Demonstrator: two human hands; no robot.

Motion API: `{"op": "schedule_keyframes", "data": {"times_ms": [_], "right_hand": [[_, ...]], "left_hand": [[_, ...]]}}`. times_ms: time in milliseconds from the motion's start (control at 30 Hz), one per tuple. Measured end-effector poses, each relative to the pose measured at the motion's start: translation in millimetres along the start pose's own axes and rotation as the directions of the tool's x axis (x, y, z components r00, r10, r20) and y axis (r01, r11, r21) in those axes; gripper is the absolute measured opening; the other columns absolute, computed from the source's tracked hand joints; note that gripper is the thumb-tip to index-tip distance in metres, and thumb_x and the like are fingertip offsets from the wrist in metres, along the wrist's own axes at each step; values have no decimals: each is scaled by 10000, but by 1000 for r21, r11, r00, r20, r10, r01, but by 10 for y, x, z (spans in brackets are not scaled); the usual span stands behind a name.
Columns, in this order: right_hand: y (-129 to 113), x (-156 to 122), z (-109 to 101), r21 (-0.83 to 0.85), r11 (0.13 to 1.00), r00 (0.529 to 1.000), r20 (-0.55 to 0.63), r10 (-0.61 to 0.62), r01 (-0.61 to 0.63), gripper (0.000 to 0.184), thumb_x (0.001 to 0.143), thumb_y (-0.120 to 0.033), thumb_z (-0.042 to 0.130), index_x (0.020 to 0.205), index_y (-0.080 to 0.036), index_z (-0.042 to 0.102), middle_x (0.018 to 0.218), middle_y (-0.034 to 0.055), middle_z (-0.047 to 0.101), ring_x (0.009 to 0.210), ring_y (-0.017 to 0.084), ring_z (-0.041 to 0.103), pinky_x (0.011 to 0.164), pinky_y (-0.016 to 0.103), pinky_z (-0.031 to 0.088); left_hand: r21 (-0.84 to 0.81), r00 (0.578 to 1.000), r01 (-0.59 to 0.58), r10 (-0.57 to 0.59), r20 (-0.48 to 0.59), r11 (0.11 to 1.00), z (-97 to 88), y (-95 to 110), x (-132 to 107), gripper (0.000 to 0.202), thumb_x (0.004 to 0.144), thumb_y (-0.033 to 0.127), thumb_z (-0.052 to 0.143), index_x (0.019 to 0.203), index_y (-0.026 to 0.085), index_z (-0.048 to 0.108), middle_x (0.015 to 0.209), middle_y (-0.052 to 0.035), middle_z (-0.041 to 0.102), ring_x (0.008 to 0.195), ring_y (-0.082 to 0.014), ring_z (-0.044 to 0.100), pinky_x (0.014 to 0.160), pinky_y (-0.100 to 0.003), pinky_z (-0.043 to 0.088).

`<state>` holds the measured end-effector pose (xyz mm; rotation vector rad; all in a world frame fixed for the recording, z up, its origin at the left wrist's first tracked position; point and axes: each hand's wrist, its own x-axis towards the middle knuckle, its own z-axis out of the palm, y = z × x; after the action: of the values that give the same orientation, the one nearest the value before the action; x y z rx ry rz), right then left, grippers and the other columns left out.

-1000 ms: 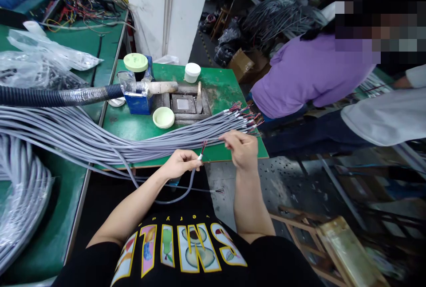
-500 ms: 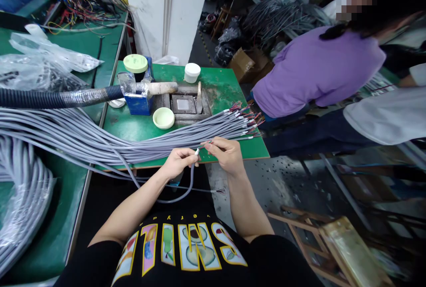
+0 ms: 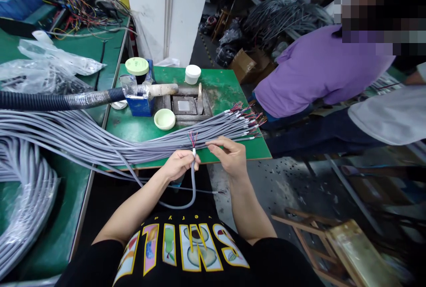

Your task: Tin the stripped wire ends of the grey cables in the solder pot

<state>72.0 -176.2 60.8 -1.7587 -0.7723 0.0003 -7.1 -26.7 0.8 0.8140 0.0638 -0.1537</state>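
A grey multi-core cable (image 3: 193,176) is pinched near its end between the thumb and fingers of my left hand (image 3: 181,163). White tape wraps the cable just above my fingertips, and thin coloured wires (image 3: 192,137) fan upward from it. My right hand (image 3: 231,156) is just to the right, apart from those wires. Its thumb and index finger reach left with a small gap between the tips, and nothing shows in them. Behind both hands, a bundle of grey cables (image 3: 159,147) lies across the green table (image 3: 221,83), coloured wire ends toward the right.
A solder-pot-like metal block (image 3: 183,106) sits in the table with a flat stick (image 3: 200,100) beside it. Nearby are a pale green dish (image 3: 164,119), a white tub (image 3: 192,74) and a ribbed hose (image 3: 66,100). A person in purple (image 3: 299,69) stands at right.
My right hand has let go of the coloured wires and moved slightly right. The wires, bent rightward before, now stand upright and spread. My left hand still grips the cable.
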Motion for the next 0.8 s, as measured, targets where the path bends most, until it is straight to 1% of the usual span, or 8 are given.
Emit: {"op": "schedule_keyframes", "data": {"times_ms": [133, 333, 433, 533, 600, 667, 733, 800], "right_hand": [[13, -28, 9, -21, 998, 999, 8, -52, 52, 97, 818, -225, 636, 832, -238, 731, 732, 9, 666, 693, 147, 595, 662, 287, 466], [18, -38, 35, -68, 990, 992, 40, -120, 122, 125, 837, -219, 607, 863, -245, 727, 771, 22, 684, 734, 166, 614, 698, 315, 490], [31, -46, 46, -85, 978, 981, 64, -184, 190, 154, 838, -185, 603, 907, -252, 723, 812, 28, 688, 776, 172, 619, 723, 325, 496], [58, -58, 66, -102, 963, 965, 117, -236, 248, 187, 840, -172, 592, 944, -261, 719, 873, 40, 688, 832, 185, 620, 761, 347, 502], [76, -53, 87, -125, 957, 961, 126, -245, 260, 190, 850, -184, 577, 948, -265, 717, 893, 45, 684, 853, 192, 620, 778, 360, 505], [86, -25, 112, -155, 953, 964, 103, -245, 259, 199, 865, -196, 555, 967, -267, 711, 917, 48, 678, 879, 196, 620, 800, 368, 505], [84, 22, 139, -186, 948, 966, 78, -248, 258, 227, 881, -202, 528, 1017, -266, 698, 960, 54, 670, 916, 198, 617, 831, 372, 499], [73, 76, 164, -207, 941, 963, 86, -257, 269, 263, 896, -200, 494, 1070, -263, 681, 998, 60, 666, 953, 201, 611, 861, 377, 490]], "left_hand": [[5, 1000, -1, 1, -4, 1000, 27, 18, 0, 473, 571, 524, 819, 696, 86, 689, 533, -34, 604, 494, -91, 526, 540, -222, 393], [29, 996, 6, -4, -93, 1000, 43, 18, 26, 466, 557, 502, 827, 714, 82, 700, 551, -43, 629, 503, -89, 536, 527, -208, 391], [1, 990, 10, -10, -139, 1000, 35, 21, 45, 467, 548, 496, 830, 732, 87, 698, 575, -41, 644, 488, -83, 535, 514, -202, 406], [-32, 982, 1, -7, -187, 999, 31, 46, 54, 458, 542, 485, 834, 735, 95, 689, 599, -35, 652, 480, -76, 534, 500, -196, 418], [-40, 979, -6, -3, -206, 999, 34, 65, 53, 458, 541, 479, 835, 742, 96, 688, 611, -36, 657, 495, -78, 543, 507, -196, 429], [-30, 977, -6, 0, -214, 1000, 39, 73, 49, 466, 539, 483, 834, 750, 94, 689, 617, -40, 661, 503, -80, 547, 520, -199, 439], [0, 976, 1, -1, -216, 1000, 42, 63, 44, 477, 543, 495, 828, 757, 92, 690, 623, -45, 667, 500, -78, 544, 528, -202, 443], [39, 978, 7, 1, -210, 999, 39, 40, 39, 480, 556, 507, 818, 763, 92, 692, 626, -48, 671, 496, -77, 541, 533, -204, 443]]}}
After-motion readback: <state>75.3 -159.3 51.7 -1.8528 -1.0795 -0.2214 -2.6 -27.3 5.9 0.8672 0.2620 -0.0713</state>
